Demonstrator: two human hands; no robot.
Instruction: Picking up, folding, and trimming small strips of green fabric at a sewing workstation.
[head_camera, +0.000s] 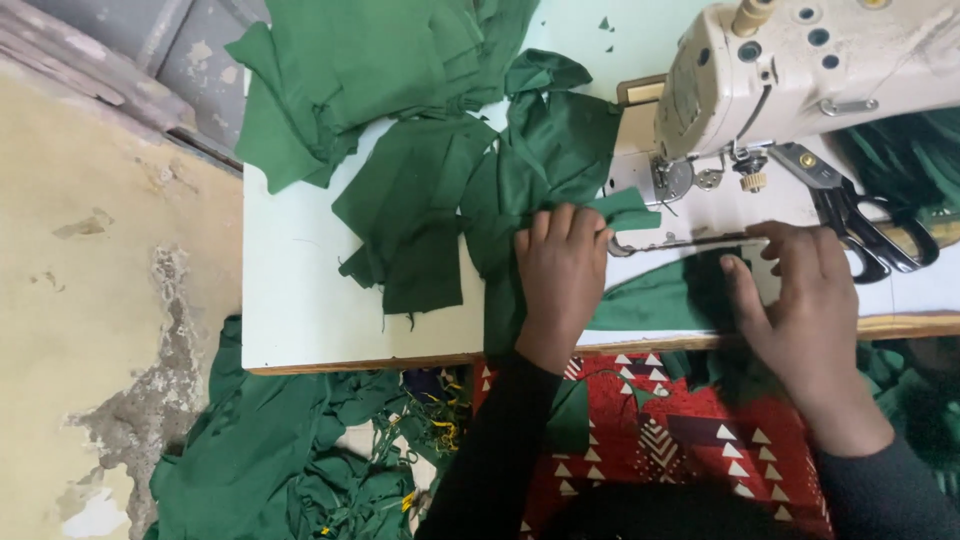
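We see a white counter (300, 300) carrying a cream sewing machine (800, 70) and a heap of cut green fabric pieces (400, 110), more green scraps on the floor (270, 460) below. Black scissors (860, 225) lie by the machine base. Left hand (562, 268) lies flat, fingers together, pressing one green fabric piece (545, 160) just left of the presser foot (668, 182); nothing pinched. Right hand (800, 295) is open too, palm down on a darker green panel (660, 300) at the counter edge. We judge the step as aligning fabric at the needle; next calls for steady feeding under the foot, edges kept matched
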